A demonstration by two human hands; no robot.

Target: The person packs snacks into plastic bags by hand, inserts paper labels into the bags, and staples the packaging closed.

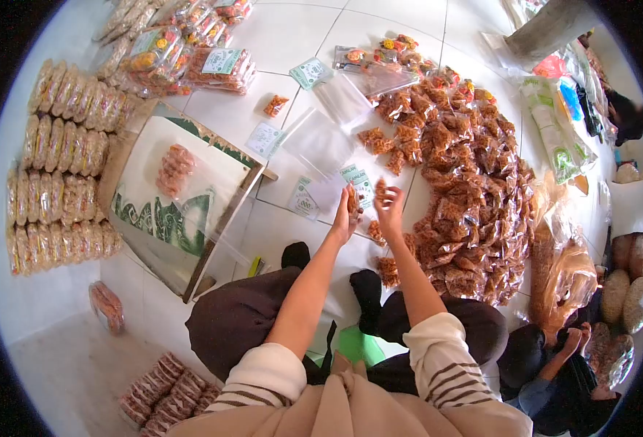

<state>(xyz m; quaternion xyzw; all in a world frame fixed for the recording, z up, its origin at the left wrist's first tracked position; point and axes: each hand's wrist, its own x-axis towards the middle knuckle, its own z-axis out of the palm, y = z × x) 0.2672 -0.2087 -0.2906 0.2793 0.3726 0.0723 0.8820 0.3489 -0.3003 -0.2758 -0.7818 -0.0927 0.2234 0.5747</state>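
Observation:
My left hand (345, 213) is closed round a small packet of brown snacks (353, 200), held above the tiled floor. Just to its right, my right hand (389, 210) has its fingers bent round another small brown packet (381, 191). Beneath and beyond both hands lie printed labels (303, 198) and clear plastic bags (320, 142). A large heap of small brown snack packets (467, 189) spreads over the floor right of my hands, with a few loose packets near my right forearm.
At the left, a low wooden table (136, 171) bears a filled clear bag (176, 171). Stacked long packs (63, 197) line the left wall. More filled bags (219, 69) lie at the upper left. Another person's hands (575, 341) show at the lower right, near large plastic bags (562, 255).

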